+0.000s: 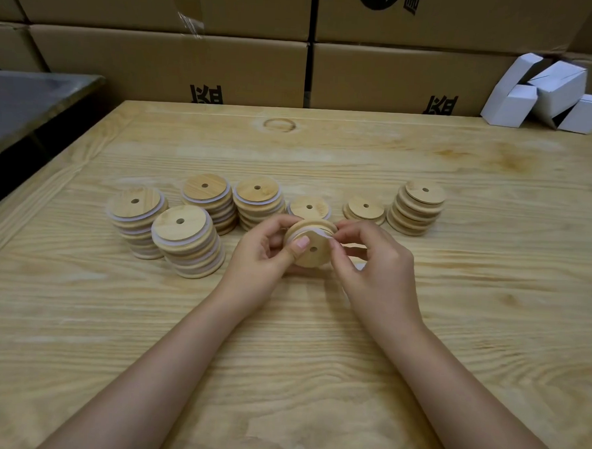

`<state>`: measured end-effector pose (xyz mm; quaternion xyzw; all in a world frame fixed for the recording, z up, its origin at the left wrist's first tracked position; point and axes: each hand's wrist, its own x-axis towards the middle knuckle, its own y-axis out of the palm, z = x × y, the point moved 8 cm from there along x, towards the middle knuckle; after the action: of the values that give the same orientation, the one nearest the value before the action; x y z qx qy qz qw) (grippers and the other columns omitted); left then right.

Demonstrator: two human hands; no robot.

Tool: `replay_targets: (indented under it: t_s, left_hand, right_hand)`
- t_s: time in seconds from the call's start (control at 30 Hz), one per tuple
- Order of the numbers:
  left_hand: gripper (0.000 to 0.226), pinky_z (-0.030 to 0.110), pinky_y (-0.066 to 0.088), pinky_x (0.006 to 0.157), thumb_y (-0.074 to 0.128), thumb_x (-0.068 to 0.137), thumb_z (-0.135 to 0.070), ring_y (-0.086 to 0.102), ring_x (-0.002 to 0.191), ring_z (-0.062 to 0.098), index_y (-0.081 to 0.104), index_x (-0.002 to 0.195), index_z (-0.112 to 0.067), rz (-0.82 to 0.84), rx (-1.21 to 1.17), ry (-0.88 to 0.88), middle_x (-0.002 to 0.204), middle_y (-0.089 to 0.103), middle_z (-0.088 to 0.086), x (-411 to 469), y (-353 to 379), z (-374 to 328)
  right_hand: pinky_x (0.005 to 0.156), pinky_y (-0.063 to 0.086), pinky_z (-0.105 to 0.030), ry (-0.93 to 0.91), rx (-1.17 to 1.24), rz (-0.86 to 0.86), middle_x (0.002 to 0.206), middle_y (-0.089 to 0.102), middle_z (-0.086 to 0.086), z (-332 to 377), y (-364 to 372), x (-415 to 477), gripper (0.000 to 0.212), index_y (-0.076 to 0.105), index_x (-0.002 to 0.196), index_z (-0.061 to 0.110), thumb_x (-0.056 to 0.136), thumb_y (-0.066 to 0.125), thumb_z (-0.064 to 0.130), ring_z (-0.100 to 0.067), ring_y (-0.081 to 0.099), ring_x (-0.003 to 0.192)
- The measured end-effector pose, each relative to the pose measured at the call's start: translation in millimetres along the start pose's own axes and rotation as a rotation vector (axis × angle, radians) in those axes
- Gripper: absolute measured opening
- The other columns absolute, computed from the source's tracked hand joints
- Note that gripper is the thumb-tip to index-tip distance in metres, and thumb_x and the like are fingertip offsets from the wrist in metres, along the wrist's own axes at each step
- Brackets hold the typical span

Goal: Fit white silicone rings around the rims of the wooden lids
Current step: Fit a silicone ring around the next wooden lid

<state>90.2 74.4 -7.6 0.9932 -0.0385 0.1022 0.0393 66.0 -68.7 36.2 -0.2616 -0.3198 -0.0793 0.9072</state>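
A round wooden lid (315, 256) with a small centre hole is tilted up just above the table, between both hands. My left hand (264, 253) grips its left side, thumb lying across its face. A white silicone ring (316, 231) runs along the lid's upper rim, and my right hand (371, 262) pinches it at the upper right. More white rings (360, 266) show in my right palm, mostly hidden. Stacks of lids with white rings (187, 241) stand to the left. Stacks of bare lids (417, 210) stand to the right.
A single ringed lid (310, 207) and a short stack (364, 210) lie just behind my hands on the wooden table (315, 345). Cardboard cartons (172, 66) line the back edge. White folded boxes (548, 96) sit at the far right. A grey metal table (23, 107) stands at the left.
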Motion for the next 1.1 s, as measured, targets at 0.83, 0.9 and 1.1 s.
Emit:
replay_targets:
  t_s: [0.83, 0.9, 1.1]
  left_hand:
    - [0.014, 0.039, 0.060, 0.066, 0.056, 0.087, -0.004, 0.067, 0.080, 0.013, 0.057, 0.101, -0.007, 0.067, -0.030, -0.051, 0.089, 0.068, 0.005, 0, 1, 1]
    - [0.015, 0.035, 0.059, 0.059, 0.058, 0.085, -0.007, 0.067, 0.073, 0.011, 0.059, 0.099, -0.009, 0.060, -0.048, -0.070, 0.080, 0.069, 0.002, -1, 2, 3]
    - [0.021, 0.038, 0.058, 0.064, 0.057, 0.079, -0.017, 0.069, 0.080, 0.022, 0.053, 0.099, -0.011, 0.014, -0.241, -0.078, 0.088, 0.069, 0.007, 3, -5, 5]
  right_hand:
    - [0.077, 0.055, -0.026, 0.252, 0.273, 0.104, 0.081, 0.067, 0.011, -19, 6, 4, 0.027, 0.062, 0.075, 0.027, 0.081, 0.066, 0.002, -0.005, 0.065, 0.081]
    - [0.076, 0.055, -0.029, 0.275, 0.275, 0.113, 0.081, 0.068, 0.012, -20, 7, 3, 0.024, 0.062, 0.077, 0.028, 0.082, 0.066, 0.005, -0.007, 0.066, 0.078]
    - [0.074, 0.054, -0.033, 0.215, 0.149, 0.057, 0.080, 0.068, 0.007, -14, 4, 2, 0.006, 0.066, 0.078, 0.015, 0.079, 0.072, 0.014, -0.009, 0.064, 0.075]
